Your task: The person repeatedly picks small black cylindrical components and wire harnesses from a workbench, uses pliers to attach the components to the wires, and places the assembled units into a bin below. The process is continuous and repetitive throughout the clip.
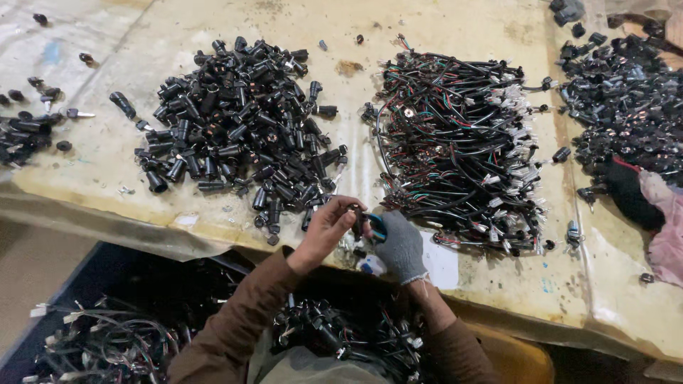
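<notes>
Two hands: meet at the near edge of the table point(213, 21), between the two big heaps.
Part: a small black piece point(353, 211) pinched between both hands, mostly hidden by fingers; its exact shape cannot be told.
Left hand point(324, 231): bare, brown sleeve, wrist bent upward, fingers curled and closed on the part from the left.
Right hand point(400, 245): in a grey glove, fingers folded and clamped around a blue-handled tool point(377, 226) that touches the part.
Barrels point(238, 121): a heap of short black cylinders, just beyond the left hand.
Harnesses point(455, 142): a heap of black cables with red, green and white wires and white plugs, just beyond the right hand.
Far right: another dark pile point(626, 99) and a pink cloth point(665, 227).
Bin point(107, 341): below the table edge, under the arms, holding more wired pieces.
</notes>
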